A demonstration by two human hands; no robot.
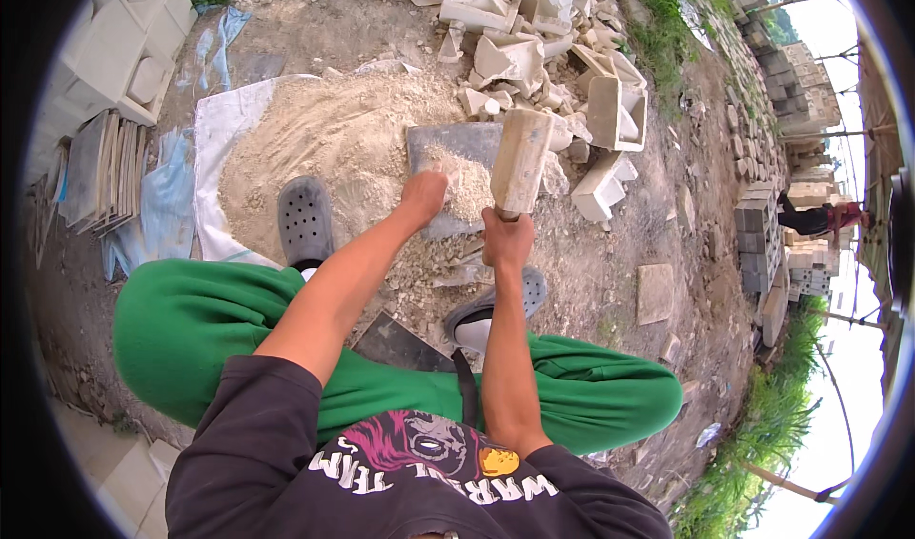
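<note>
My right hand (507,239) is wrapped round the handle of a wooden mallet (521,162), whose large pale block head stands raised above the ground. Just left of it, my left hand (424,199) is closed at the edge of some pale crushed grit (462,179); whatever its fingers hold is hidden. The grit lies on a flat dark grey slab (448,139) in front of me. A wide heap of sandy powder (329,129) spreads to the left over a white sheet (212,148).
Broken pale cast blocks (510,58) pile up beyond the slab. My feet in grey clogs (305,217) flank the work spot. Thin boards (105,172) and whole pale blocks (133,39) stand at left. Far right, a person (827,218) is near stacked grey blocks (756,239).
</note>
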